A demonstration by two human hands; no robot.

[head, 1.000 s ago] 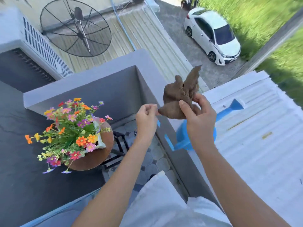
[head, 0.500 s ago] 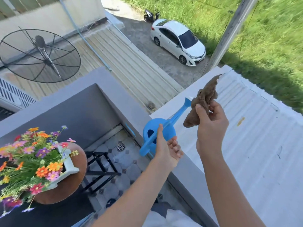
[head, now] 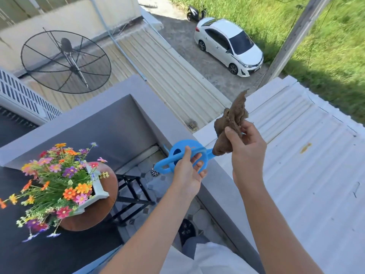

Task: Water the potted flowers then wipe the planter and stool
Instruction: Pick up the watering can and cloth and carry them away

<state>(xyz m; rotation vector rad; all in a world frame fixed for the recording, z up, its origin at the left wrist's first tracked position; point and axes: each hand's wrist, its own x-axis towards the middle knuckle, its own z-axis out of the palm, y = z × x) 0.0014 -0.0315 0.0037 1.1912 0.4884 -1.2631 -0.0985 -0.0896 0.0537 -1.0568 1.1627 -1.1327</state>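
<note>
No readable writing anywhere. One blue watering can (head: pixel 178 156), fingers of left hand (head: pixel 185 177) loosely spread at its handle. One brown rag (head: pixel 230 125), pinched by right hand (head: pixel 246 151).

Both forearms are bare, with no sleeves, watch or rings showing; a white garment (head: pixel 199 260) and blue-grey trousers (head: pixel 192 246) appear near the bottom edge

i see the planter (head: pixel 98 191) on the stool (head: pixel 106 206) at left, the watering can (head: pixel 177 157) on the ledge (head: pixel 213 175) to its right.
</note>
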